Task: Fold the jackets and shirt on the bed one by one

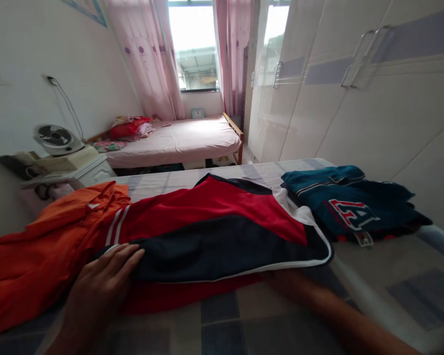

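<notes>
A red and navy jacket [222, 236] with white piping lies partly folded on the checked bed cover [222, 308]. My left hand [113, 268] rests on the jacket's left end, fingers stretched out over the navy sleeve. My right hand [277, 280] reaches beneath the jacket's lower right edge, so its fingers are hidden. An orange garment [40, 251] lies loosely to the left, touching the jacket. Just right of the jacket sits a stack of folded clothes, with a teal garment [340, 197] bearing a letter patch on top.
Beyond this bed stands a second bed [181, 140] with a pink sheet and a red bundle [129, 127]. A fan [57, 138] sits on a white cabinet [92, 170] at left. White wardrobe doors [355, 113] line the right side.
</notes>
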Motion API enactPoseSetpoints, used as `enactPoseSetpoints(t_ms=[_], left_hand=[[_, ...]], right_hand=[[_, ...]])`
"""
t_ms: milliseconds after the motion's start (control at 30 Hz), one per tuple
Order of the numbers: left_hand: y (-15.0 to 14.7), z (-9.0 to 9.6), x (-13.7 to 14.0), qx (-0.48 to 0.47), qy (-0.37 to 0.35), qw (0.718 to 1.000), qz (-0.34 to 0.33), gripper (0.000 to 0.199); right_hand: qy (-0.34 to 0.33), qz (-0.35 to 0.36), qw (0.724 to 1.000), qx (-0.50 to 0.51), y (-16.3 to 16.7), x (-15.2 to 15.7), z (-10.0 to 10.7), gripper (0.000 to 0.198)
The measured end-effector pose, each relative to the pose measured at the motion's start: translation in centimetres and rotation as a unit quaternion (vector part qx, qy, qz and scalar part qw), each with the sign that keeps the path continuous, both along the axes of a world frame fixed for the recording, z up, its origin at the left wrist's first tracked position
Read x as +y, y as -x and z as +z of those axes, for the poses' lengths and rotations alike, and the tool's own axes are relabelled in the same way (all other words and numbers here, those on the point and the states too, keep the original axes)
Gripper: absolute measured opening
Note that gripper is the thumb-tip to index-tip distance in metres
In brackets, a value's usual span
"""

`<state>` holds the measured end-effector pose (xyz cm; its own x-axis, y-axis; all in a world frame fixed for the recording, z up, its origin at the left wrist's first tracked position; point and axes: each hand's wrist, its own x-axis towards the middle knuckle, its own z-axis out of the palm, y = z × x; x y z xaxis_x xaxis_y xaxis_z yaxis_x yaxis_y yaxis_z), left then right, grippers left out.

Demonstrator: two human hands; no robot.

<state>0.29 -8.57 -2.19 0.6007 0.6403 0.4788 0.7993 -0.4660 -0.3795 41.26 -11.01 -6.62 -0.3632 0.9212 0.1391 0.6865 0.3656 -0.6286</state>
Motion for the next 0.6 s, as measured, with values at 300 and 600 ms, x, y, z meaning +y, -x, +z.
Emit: enactPoseSetpoints(t_ms=[300,600], left_hand=[[0.2,1.5,0.3,-0.085,0.036,0.995,0.035,0.035],[1.6,-0.8,-2.3,-0.036,0.028,0.999,-0.017,0.044]], right_hand=[[0.272,-0.24,0.792,0.491,-3.5,-1.7,4.8,0.023],[0.308,-0.326,0.681,0.578,-4.9,-1.6,4.7,0.009]])
